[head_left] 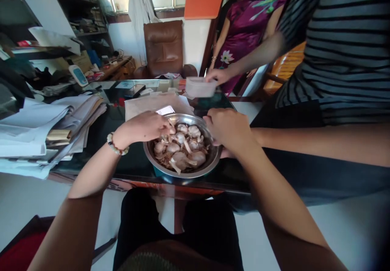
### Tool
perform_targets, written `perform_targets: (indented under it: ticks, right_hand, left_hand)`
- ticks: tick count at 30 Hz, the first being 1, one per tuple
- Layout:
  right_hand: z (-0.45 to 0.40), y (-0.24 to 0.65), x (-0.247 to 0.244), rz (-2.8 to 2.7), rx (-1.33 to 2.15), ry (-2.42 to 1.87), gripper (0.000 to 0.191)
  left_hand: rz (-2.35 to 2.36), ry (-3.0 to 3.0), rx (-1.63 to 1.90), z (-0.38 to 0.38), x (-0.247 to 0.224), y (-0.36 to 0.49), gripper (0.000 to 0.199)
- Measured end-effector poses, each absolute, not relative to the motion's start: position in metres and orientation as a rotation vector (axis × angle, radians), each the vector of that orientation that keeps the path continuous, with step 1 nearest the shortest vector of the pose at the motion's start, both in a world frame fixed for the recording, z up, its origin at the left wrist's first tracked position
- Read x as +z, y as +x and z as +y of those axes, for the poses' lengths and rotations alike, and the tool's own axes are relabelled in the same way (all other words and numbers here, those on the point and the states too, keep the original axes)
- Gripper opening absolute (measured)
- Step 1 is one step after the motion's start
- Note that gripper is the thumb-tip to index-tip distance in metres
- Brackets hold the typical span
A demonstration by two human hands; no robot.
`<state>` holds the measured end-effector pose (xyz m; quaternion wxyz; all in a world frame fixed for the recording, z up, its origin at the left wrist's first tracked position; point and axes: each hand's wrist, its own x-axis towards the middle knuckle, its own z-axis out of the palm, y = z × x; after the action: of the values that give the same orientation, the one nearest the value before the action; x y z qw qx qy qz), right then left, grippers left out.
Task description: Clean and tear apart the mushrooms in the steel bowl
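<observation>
Watching remotely, I am seeing the left hand (149,126) bending narrow fingers over garlic bulbs (179,160); whether they're gripping one I cannot tell. The bulbs are lying whitish and stubby-stemmed among brown scraps (163,159) in a steel bowl (195,174) at the desk's (131,166) near edge. The right hand (230,129) is curling close at the right rim, its grip unclear.

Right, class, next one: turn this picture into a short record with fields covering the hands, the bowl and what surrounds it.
bowl: metal bowl, on the desk
contents: garlic bulbs
left hand: fingers at the bulbs, grip unclear
right hand: curled at the bowl's right side, grip unclear
co-worker's hand: holding a plastic container
left of bowl: stacked papers
</observation>
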<state>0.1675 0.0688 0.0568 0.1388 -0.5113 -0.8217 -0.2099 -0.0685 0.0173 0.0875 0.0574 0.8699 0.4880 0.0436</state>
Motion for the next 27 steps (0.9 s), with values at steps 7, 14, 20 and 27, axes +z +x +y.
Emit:
perform_targets:
  ticks: [7,14,20,27]
  right_hand:
    - [0.057,0.173,0.063,-2.115,-0.615,-1.244,0.033]
    - [0.062,0.207,0.079,-1.753,-0.419,-1.164,0.035]
    - [0.069,0.215,0.081,-1.699,-0.295,-1.165,0.038]
    - [0.068,0.207,0.080,-1.777,-0.308,-1.131,0.037]
  left_hand:
    - [1.547,2.478,-0.005,-0.003,0.078,-0.080,0.045]
    - [1.746,2.457,-0.194,0.002,0.080,-0.088,0.043]
    - [1.753,2.483,-0.269,0.000,0.072,-0.076,0.027]
    - [1.714,2.537,-0.055,-0.001,0.076,-0.080,0.012]
